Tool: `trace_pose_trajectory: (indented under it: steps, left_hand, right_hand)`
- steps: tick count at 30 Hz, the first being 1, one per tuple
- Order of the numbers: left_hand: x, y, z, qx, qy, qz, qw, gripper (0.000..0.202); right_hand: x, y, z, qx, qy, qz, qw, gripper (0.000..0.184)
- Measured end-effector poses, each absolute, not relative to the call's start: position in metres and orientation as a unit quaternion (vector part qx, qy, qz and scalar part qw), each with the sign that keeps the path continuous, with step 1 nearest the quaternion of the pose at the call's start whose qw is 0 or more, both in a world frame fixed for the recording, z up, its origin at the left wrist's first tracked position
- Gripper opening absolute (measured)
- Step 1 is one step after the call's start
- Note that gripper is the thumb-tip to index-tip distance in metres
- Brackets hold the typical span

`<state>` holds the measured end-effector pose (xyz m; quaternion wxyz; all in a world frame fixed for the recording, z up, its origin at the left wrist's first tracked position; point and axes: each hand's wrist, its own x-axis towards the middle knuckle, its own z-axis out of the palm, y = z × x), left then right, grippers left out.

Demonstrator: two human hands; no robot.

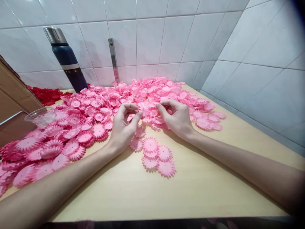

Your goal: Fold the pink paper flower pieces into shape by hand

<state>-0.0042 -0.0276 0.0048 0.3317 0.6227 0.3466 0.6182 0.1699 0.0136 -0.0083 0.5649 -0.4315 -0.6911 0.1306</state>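
My left hand is curled above the front edge of a big heap of pink scalloped petal discs, its thumb and fingertips close together. To its right, my right hand is also curled, with thumb and forefinger pinched and pointing at the left hand. Something pale and blurred shows between the two sets of fingertips; what either hand holds cannot be made out against the pink behind. Just below the hands, several loose pink discs lie overlapping on the table, each with a small hole in the middle.
A dark blue bottle with a steel cap stands at the back left by the tiled wall. Dark red pieces lie beside it. At left are a cardboard box and a clear plastic cup among the discs. A metal bracket is on the wall.
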Motion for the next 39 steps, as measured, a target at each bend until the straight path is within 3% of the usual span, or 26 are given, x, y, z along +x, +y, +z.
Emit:
trace_pose_trajectory:
  steps: [6,15,23,30,39]
  left_hand:
    - [-0.0093,-0.023,0.0047,0.626,0.355,0.56,0.411,0.021]
    - [-0.0097,-0.0195,0.0016,0.587,0.341,0.557,0.479,0.017]
    - [-0.0099,-0.0181,0.0002,0.591,0.34,0.564,0.466,0.017]
    - [-0.0099,-0.0191,0.0013,0.625,0.339,0.547,0.443,0.015]
    - [-0.0107,-0.0184,-0.0007,0.617,0.331,0.551,0.454,0.013]
  right_hand:
    - [0.1676,0.0029,-0.0024,-0.305,-0.783,0.247,0.483,0.017]
    - [0.1725,0.0078,-0.0047,-0.298,-0.725,0.437,0.44,0.022]
    - [0.1719,0.008,-0.0033,-0.294,-0.715,0.466,0.43,0.019]
    - [0.1729,0.0064,-0.0031,-0.328,-0.716,0.443,0.427,0.029]
    - [0.1739,0.0063,-0.0025,-0.316,-0.712,0.47,0.415,0.023]
